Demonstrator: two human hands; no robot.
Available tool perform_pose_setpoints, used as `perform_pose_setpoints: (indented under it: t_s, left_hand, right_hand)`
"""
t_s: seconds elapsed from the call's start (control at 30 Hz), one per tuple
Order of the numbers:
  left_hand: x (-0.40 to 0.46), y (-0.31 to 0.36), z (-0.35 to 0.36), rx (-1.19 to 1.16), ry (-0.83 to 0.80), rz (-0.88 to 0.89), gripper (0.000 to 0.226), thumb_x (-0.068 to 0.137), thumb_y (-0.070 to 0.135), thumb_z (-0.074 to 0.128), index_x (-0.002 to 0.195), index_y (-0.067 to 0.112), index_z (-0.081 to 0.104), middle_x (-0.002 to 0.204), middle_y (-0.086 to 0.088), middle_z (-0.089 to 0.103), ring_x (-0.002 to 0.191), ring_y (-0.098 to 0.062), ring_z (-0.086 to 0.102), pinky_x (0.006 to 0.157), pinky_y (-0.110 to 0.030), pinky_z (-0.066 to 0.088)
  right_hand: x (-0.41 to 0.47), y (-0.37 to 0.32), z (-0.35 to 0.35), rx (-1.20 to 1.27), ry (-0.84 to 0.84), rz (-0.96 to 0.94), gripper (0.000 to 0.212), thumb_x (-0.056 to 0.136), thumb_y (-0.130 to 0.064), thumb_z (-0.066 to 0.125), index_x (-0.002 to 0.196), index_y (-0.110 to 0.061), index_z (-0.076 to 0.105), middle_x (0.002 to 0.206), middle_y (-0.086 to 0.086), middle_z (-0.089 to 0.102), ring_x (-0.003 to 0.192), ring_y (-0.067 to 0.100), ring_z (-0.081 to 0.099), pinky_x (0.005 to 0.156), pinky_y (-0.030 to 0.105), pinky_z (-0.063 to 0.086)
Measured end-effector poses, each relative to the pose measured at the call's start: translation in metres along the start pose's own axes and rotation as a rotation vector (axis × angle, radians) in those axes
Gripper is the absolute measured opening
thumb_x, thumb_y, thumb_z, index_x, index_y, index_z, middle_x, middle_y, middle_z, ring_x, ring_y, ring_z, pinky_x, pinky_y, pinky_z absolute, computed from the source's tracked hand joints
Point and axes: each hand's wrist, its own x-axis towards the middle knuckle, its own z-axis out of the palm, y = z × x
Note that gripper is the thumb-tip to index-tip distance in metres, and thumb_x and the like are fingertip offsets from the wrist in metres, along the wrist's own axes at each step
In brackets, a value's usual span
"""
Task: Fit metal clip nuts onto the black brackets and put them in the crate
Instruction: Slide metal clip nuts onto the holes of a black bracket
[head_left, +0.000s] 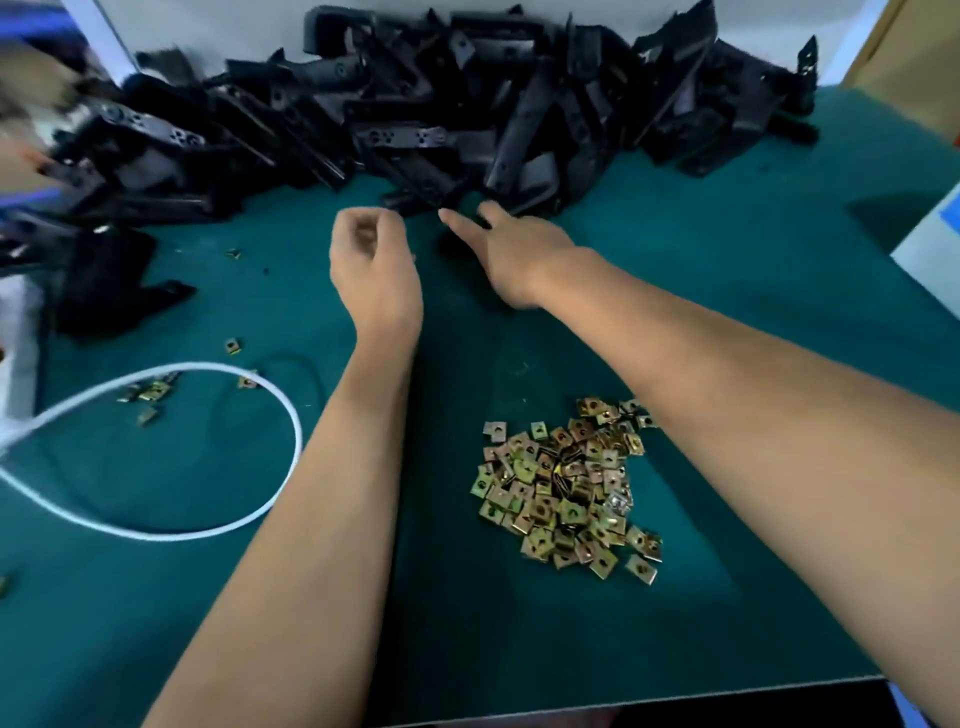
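Left hand (371, 265): my fingers curl loosely above the green counter (727, 322); whether they hold anything is unclear.
Right hand (511, 249): my fingers stretch out to the near edge of the black brackets (426, 119).
Clip nuts (566, 488): a brass-coloured heap between my forearms.
White cable (208, 525): looped at left.
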Motion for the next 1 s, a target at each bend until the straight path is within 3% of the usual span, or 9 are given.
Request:
perform_pose_setpoints:
  t_s: [0.17, 0.23, 0.37, 0.5, 0.6, 0.67, 0.83, 0.93, 1.0]
  left_hand:
    - [-0.001, -0.003, 0.002, -0.013, -0.034, -0.007, 0.005, 0.086, 0.015, 0.056, 0.083, 0.014, 0.060, 0.081, 0.002, 0.062, 0.072, -0.005, 0.060, 0.079, -0.044, 0.063]
    - [-0.002, -0.006, 0.003, 0.051, -0.083, -0.003, 0.013, 0.079, 0.016, 0.054, 0.089, 0.012, 0.062, 0.087, -0.001, 0.065, 0.079, -0.012, 0.068, 0.082, -0.045, 0.062]
    - [-0.010, -0.004, 0.007, 0.231, -0.457, 0.123, 0.049, 0.073, 0.013, 0.062, 0.121, 0.007, 0.060, 0.119, -0.009, 0.065, 0.114, -0.021, 0.063, 0.101, -0.046, 0.053]
    - [-0.028, -0.005, 0.016, 0.237, -0.529, 0.251, 0.030, 0.079, 0.018, 0.068, 0.107, 0.010, 0.062, 0.100, -0.006, 0.069, 0.100, -0.023, 0.066, 0.087, -0.038, 0.055]
    - [-0.024, -0.009, 0.017, 0.183, -0.338, 0.133, 0.009, 0.089, 0.013, 0.060, 0.083, 0.013, 0.067, 0.081, 0.001, 0.072, 0.081, -0.019, 0.069, 0.073, -0.040, 0.056]
    - [-0.018, -0.012, 0.016, 0.040, -0.169, 0.018, 0.012, 0.097, 0.009, 0.060, 0.087, 0.016, 0.064, 0.084, -0.002, 0.068, 0.079, -0.017, 0.065, 0.076, -0.037, 0.053]
    - [-0.008, -0.010, 0.012, -0.169, -0.084, -0.088, 0.017, 0.108, 0.025, 0.048, 0.098, 0.019, 0.061, 0.109, -0.007, 0.061, 0.106, -0.032, 0.063, 0.100, -0.051, 0.051]
    - [-0.012, -0.007, 0.008, -0.191, -0.173, -0.065, 0.025, 0.109, 0.035, 0.043, 0.110, 0.018, 0.061, 0.129, -0.006, 0.058, 0.125, -0.035, 0.059, 0.105, -0.059, 0.048]
    - [-0.018, -0.003, 0.007, -0.257, -0.226, -0.093, 0.028, 0.107, 0.042, 0.041, 0.115, 0.021, 0.058, 0.127, -0.010, 0.061, 0.117, -0.036, 0.067, 0.096, -0.059, 0.055]
  right_hand:
    - [-0.011, 0.006, 0.002, 0.025, 0.349, -0.012, 0.037, 0.091, 0.000, 0.060, 0.123, -0.016, 0.068, 0.122, 0.008, 0.063, 0.106, 0.038, 0.064, 0.082, 0.043, 0.055]
    - [-0.021, 0.007, -0.001, 0.218, 0.529, 0.059, 0.014, 0.096, -0.011, 0.058, 0.102, -0.012, 0.071, 0.100, 0.007, 0.069, 0.091, 0.035, 0.066, 0.070, 0.038, 0.050]
    - [-0.041, -0.002, -0.028, 0.730, 0.821, 0.096, 0.014, 0.091, -0.015, 0.059, 0.078, -0.009, 0.059, 0.069, -0.002, 0.061, 0.064, 0.014, 0.060, 0.061, 0.028, 0.045]
    - [-0.064, -0.020, -0.044, 1.110, 0.501, -0.088, 0.018, 0.089, -0.021, 0.076, 0.102, -0.012, 0.069, 0.084, -0.006, 0.068, 0.052, 0.008, 0.064, 0.050, 0.022, 0.048]
    - [-0.077, -0.013, -0.035, 0.914, 0.576, -0.132, 0.036, 0.089, -0.029, 0.077, 0.117, -0.010, 0.064, 0.112, 0.001, 0.064, 0.072, 0.009, 0.065, 0.065, 0.022, 0.051]
    - [-0.089, -0.004, -0.030, 0.779, 0.637, -0.177, 0.023, 0.088, -0.026, 0.076, 0.103, -0.010, 0.067, 0.101, 0.000, 0.065, 0.076, 0.005, 0.058, 0.072, 0.022, 0.048]
    - [-0.112, 0.003, -0.005, 0.505, -0.114, -0.388, 0.021, 0.077, -0.042, 0.088, 0.087, -0.027, 0.076, 0.075, -0.016, 0.070, 0.064, -0.009, 0.059, 0.060, 0.011, 0.042]
    - [-0.116, 0.004, 0.005, 0.520, -0.163, -0.414, 0.020, 0.075, -0.039, 0.090, 0.082, -0.028, 0.074, 0.068, -0.023, 0.066, 0.062, -0.010, 0.058, 0.056, 0.008, 0.041]
    - [-0.116, 0.009, 0.006, 0.537, -0.167, -0.417, 0.017, 0.079, -0.034, 0.088, 0.079, -0.027, 0.072, 0.068, -0.032, 0.064, 0.062, -0.010, 0.058, 0.057, 0.006, 0.040]
